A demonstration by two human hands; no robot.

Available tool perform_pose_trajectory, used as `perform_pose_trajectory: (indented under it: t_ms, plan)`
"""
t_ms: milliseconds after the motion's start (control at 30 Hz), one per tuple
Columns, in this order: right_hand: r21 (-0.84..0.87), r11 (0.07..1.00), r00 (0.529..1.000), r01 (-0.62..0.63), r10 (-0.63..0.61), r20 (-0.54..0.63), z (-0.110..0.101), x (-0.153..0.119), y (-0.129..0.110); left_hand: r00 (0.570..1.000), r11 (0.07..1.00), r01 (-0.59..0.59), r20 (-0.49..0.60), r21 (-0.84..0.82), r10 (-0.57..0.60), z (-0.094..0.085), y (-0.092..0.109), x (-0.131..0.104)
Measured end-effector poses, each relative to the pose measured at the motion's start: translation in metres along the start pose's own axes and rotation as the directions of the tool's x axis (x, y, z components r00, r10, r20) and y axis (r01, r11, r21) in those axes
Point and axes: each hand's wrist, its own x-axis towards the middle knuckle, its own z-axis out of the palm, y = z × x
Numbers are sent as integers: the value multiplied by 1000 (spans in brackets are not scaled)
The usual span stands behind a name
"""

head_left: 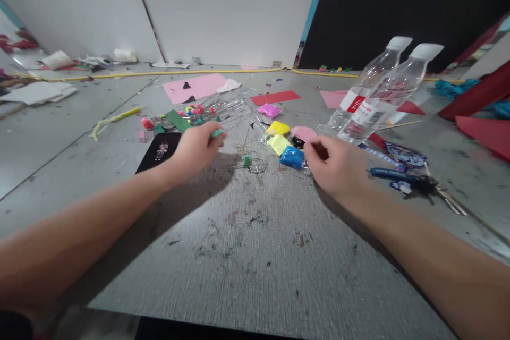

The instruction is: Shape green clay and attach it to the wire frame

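My hands are apart over the tabletop [255,265], well in from its near edge. My left hand [193,151] pinches a small green lump [217,133] between thumb and fingers, a light grip that probably keeps something so soft from being squashed. My right hand [338,167], fingers curled toward the thumb, is just beside the blue packet [292,158]; whether it grips anything, I cannot tell.

Between my hands lies a wire loop [257,166] with a green piece [247,161] at its left side, a spot that seems to suit both hands. The pale packet [279,144] and yellow packet [278,128] are bunched with the blue one, likely to keep the colors within easy reach, while the purple packet [270,110] lies farther back.

Past my left wrist, a black slab [153,155] lies flat near a green strip [178,120]. A pink sheet [195,86] and red strip [274,98] lie toward the far edge. Two bottles [368,111] stand upright beyond my right hand, and keys [450,199] lie toward the right edge, both apparently set aside from the small pieces.
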Motion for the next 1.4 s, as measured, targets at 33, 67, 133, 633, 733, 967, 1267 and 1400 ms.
perform_pose_trajectory:
  t_ms: [33,67,133,633,733,967,1267,1400]
  plan:
    - [-78,997,999,16,-13,37,-2,6,11,997,986,77,-26,149,-74,-3,-9,8]
    - [-140,990,997,29,-19,75,-3,10,22,993,954,118,-39,276,-111,-6,-17,15]
    - [-218,975,987,45,-9,162,-7,14,38,991,932,137,-48,335,-129,-9,-32,23]
    - [113,992,931,47,-84,356,-10,14,20,947,890,320,-139,324,-290,-55,-43,22]
    - [179,983,911,34,-104,398,-14,12,6,967,942,252,-102,222,-235,-60,-12,5]
    - [275,958,877,-84,-60,477,-13,-7,-27,943,861,126,329,-492,51,9,93,-50]
    - [342,926,837,-158,-58,544,-14,-20,-41,960,620,198,277,-759,33,48,106,-66]
    - [428,888,831,-169,-105,546,-17,-21,-44,968,691,45,201,-722,147,47,96,-67]
